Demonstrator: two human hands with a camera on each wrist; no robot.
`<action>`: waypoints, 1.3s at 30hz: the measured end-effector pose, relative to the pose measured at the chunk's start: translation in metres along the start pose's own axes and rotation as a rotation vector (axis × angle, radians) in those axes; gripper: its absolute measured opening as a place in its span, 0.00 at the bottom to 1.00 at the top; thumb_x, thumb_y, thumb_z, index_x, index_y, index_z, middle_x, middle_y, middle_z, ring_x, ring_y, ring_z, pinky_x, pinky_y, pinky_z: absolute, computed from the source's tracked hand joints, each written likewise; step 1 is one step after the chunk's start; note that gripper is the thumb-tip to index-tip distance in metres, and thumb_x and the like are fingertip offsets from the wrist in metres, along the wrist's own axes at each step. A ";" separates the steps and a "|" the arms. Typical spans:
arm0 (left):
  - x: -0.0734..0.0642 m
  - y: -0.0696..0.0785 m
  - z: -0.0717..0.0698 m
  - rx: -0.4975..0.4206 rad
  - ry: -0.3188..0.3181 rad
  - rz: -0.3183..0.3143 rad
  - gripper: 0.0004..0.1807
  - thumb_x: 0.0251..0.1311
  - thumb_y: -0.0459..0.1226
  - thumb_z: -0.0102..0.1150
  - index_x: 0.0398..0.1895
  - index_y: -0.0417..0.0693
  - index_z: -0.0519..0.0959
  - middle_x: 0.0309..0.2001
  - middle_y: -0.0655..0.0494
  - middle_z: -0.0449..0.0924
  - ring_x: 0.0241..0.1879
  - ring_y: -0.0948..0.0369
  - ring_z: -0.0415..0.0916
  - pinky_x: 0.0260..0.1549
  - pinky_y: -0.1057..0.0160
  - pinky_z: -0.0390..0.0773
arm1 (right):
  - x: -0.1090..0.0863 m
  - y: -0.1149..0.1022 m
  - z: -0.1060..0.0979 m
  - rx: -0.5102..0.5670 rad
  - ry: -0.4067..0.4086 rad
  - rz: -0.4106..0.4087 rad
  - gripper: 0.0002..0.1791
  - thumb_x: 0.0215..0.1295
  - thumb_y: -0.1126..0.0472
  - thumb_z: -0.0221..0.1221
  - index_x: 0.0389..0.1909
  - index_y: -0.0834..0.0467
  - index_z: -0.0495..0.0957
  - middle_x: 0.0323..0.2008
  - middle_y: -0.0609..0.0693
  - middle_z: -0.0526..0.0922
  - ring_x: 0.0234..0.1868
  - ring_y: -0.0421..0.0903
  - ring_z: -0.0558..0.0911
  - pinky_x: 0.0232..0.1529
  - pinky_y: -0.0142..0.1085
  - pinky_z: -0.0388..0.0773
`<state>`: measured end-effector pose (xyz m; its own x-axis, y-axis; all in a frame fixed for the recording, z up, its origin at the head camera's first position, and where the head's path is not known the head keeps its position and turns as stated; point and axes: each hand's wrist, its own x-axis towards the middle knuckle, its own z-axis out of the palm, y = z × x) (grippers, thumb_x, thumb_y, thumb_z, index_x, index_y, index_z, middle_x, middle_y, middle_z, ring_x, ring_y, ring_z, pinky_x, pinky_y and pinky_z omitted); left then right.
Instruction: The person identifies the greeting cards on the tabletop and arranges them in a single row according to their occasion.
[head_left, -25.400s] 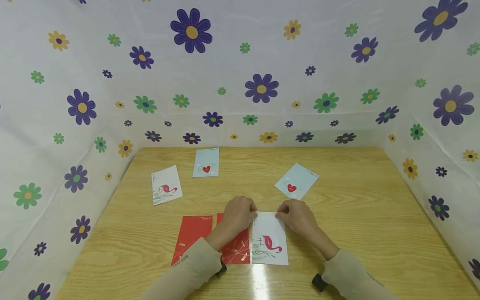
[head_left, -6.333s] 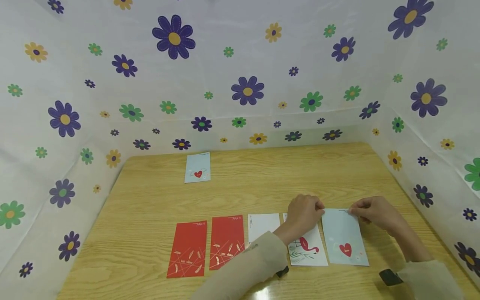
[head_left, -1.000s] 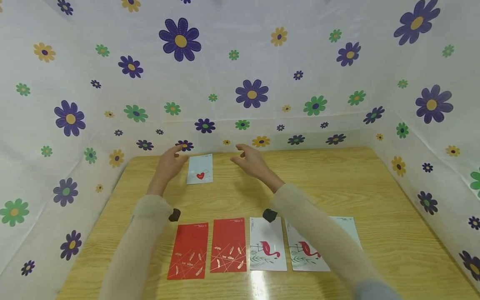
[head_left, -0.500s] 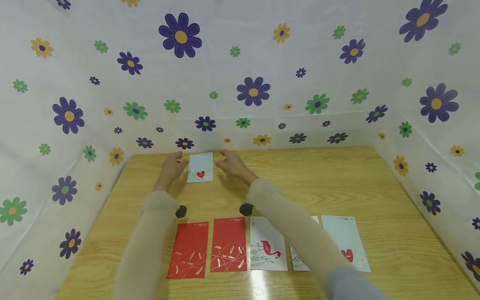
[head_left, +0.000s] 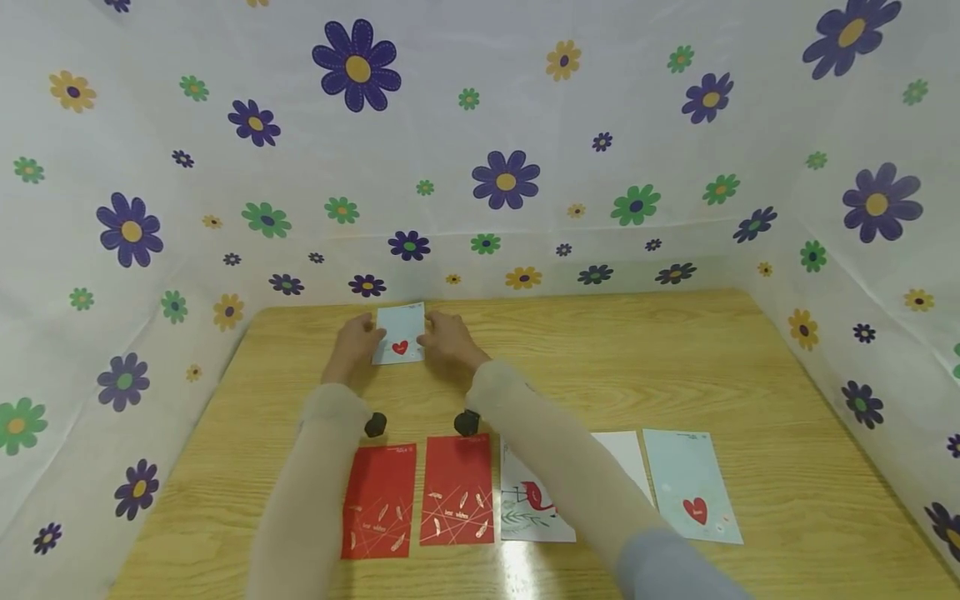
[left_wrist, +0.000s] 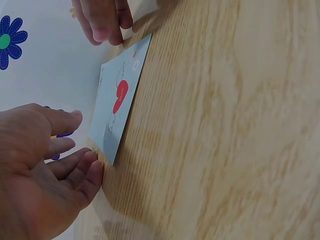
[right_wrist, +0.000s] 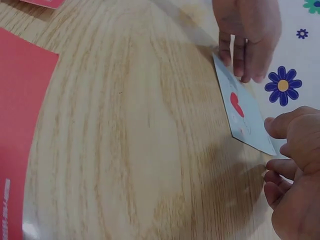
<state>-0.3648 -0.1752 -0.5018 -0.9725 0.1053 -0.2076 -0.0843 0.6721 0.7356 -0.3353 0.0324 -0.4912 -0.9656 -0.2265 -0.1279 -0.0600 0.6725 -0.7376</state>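
A light blue card with a red winged heart (head_left: 400, 327) lies flat near the table's back edge. My left hand (head_left: 354, 343) is at its left side, fingers bent loosely and thumb apart from them; in the left wrist view its fingertips (left_wrist: 92, 175) are right at the card's edge. At the other side is my right hand (head_left: 452, 337); the right wrist view shows its thumb (right_wrist: 275, 127) over the card's border and the fingers low beside it. Neither hand pinches the card.
In a front row lie two red cards (head_left: 378, 500) (head_left: 457, 487), a white flamingo card (head_left: 517, 508), another white card (head_left: 626, 454) and a light blue heart card (head_left: 693, 475). My right sleeve (head_left: 562, 450) covers part of the white ones. Flowered cloth (head_left: 480, 108) walls the table's back and sides.
Both hands have closed in on the back card from either side, the right one moving left. Earlier, the other cards were brought into the front row. The back card stays in place.
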 end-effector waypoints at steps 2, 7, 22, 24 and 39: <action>-0.001 0.002 0.001 -0.015 -0.002 -0.012 0.35 0.78 0.39 0.48 0.79 0.30 0.52 0.75 0.30 0.58 0.76 0.37 0.54 0.75 0.43 0.54 | -0.001 -0.002 0.002 -0.030 0.003 0.009 0.29 0.80 0.55 0.53 0.77 0.59 0.64 0.71 0.56 0.72 0.75 0.57 0.62 0.75 0.49 0.61; -0.002 0.010 0.002 -0.029 -0.004 -0.048 0.34 0.78 0.37 0.46 0.79 0.29 0.51 0.75 0.30 0.59 0.76 0.38 0.56 0.74 0.45 0.56 | -0.001 -0.005 0.006 -0.013 -0.002 -0.020 0.27 0.79 0.60 0.53 0.75 0.64 0.65 0.71 0.58 0.72 0.75 0.55 0.64 0.75 0.45 0.61; -0.003 0.002 0.003 -0.195 0.026 -0.185 0.33 0.79 0.39 0.46 0.79 0.30 0.54 0.76 0.34 0.60 0.76 0.41 0.57 0.73 0.45 0.59 | -0.004 -0.001 0.000 0.542 -0.014 0.093 0.30 0.79 0.65 0.51 0.78 0.66 0.58 0.72 0.64 0.68 0.71 0.58 0.70 0.69 0.48 0.70; -0.004 0.003 0.004 -0.208 0.040 -0.173 0.30 0.78 0.37 0.45 0.77 0.29 0.58 0.76 0.35 0.60 0.76 0.42 0.56 0.73 0.46 0.60 | -0.003 0.000 0.001 0.540 0.010 0.103 0.28 0.78 0.66 0.53 0.76 0.68 0.62 0.67 0.63 0.72 0.68 0.55 0.73 0.66 0.44 0.73; -0.018 0.023 0.000 -0.286 0.055 -0.054 0.24 0.75 0.33 0.55 0.71 0.35 0.70 0.61 0.36 0.75 0.58 0.47 0.76 0.60 0.54 0.78 | -0.009 0.005 -0.009 0.413 0.066 -0.006 0.33 0.69 0.76 0.58 0.75 0.69 0.62 0.33 0.56 0.83 0.26 0.41 0.76 0.27 0.27 0.72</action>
<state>-0.3491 -0.1617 -0.4811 -0.9746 0.0293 -0.2219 -0.1866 0.4411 0.8778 -0.3292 0.0440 -0.4883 -0.9804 -0.1748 -0.0905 0.0284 0.3291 -0.9439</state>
